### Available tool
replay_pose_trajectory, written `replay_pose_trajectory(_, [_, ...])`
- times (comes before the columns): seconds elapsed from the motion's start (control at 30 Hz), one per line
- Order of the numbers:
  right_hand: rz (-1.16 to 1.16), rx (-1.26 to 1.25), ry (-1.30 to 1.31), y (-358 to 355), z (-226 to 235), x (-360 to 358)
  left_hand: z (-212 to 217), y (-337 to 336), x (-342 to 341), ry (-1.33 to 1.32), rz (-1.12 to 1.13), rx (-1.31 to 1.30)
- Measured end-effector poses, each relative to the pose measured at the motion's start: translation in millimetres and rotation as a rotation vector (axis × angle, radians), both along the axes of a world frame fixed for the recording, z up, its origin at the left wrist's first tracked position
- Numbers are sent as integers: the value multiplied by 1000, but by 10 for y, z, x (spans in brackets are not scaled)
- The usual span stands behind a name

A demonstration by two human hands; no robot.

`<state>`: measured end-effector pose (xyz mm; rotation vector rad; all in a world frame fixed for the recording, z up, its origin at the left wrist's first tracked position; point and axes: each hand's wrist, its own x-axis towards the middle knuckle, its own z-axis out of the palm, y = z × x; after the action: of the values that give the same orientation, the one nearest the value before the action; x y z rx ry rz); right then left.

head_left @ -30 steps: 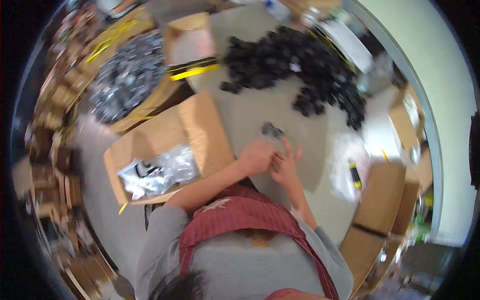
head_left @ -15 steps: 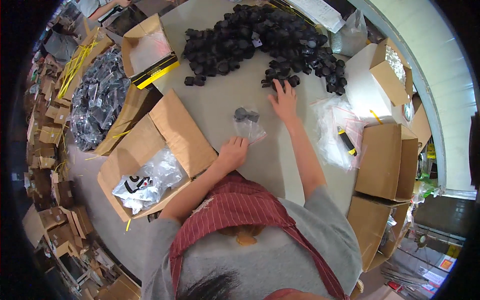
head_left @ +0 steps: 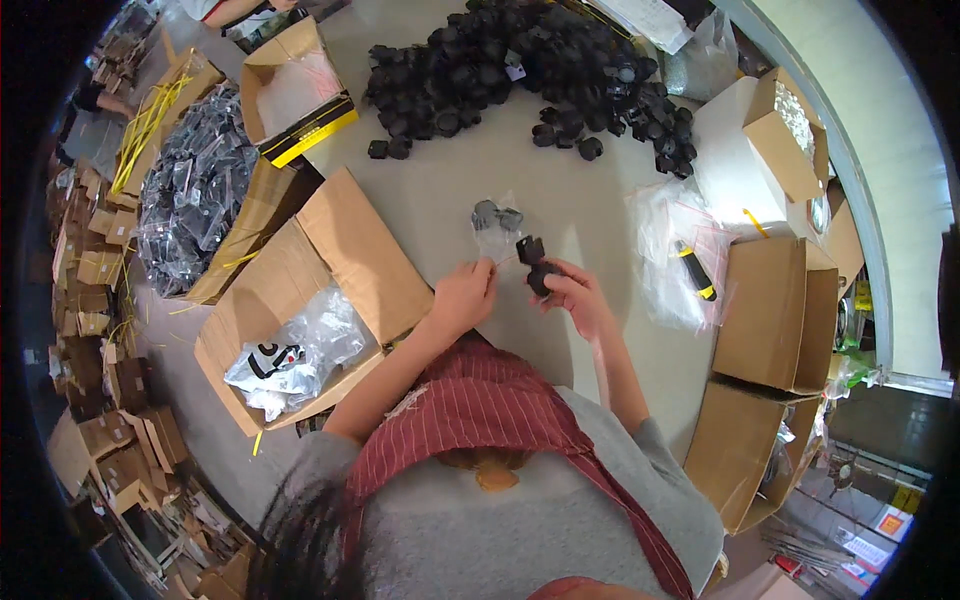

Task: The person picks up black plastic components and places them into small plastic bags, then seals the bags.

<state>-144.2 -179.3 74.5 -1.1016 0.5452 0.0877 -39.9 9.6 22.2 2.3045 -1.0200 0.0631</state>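
black part [head_left: 538, 268] in right hand [head_left: 580, 298] w/ fingers closed round it, left hand [head_left: 462, 298] fingers pinched on bag [head_left: 495, 228] edge

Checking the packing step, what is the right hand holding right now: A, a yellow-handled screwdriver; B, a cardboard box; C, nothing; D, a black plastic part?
D: the right hand grips a small black plastic part over the table, while the yellow-handled tool lies apart on a clear bag.

I am in a packing workshop: my counter [head_left: 440, 200] carries a heap of black plastic parts [head_left: 530, 70], with open cardboard cartons [head_left: 330, 290] of bagged pieces [head_left: 195, 200] along its left edge and stacked boxes [head_left: 770, 310] at right.
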Motion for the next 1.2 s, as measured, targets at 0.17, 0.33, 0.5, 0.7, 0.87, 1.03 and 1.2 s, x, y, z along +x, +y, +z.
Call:
replay_pose_trajectory(0.17, [135, 67, 135, 19, 2, -135, 55, -74, 5, 76, -3, -33])
replay_pose_trajectory(0.33, [22, -120, 221, 27, -195, -106, -134, -124, -20, -38, -88, 6])
replay_pose_trajectory(0.5, [-24, -306, 170, 123, -250, -51, -165, -111, -67, -131, -87, 27])
replay_pose_trajectory(0.7, [-45, -426, 70, 260, -333, -26, -10, -78, -74, -187, -132, 111])
replay_pose_trajectory(0.87, [-35, -344, 42, 257, -510, -41, -38, -85, -83, -149, -120, 0])
replay_pose_trajectory(1.03, [13, -289, 46, 289, -534, -15, 39, -84, -83, -76, -88, -34])
replay_pose_trajectory(1.2, [133, -599, -7, 294, -800, 12, 65, -119, -56, -94, -97, -85])
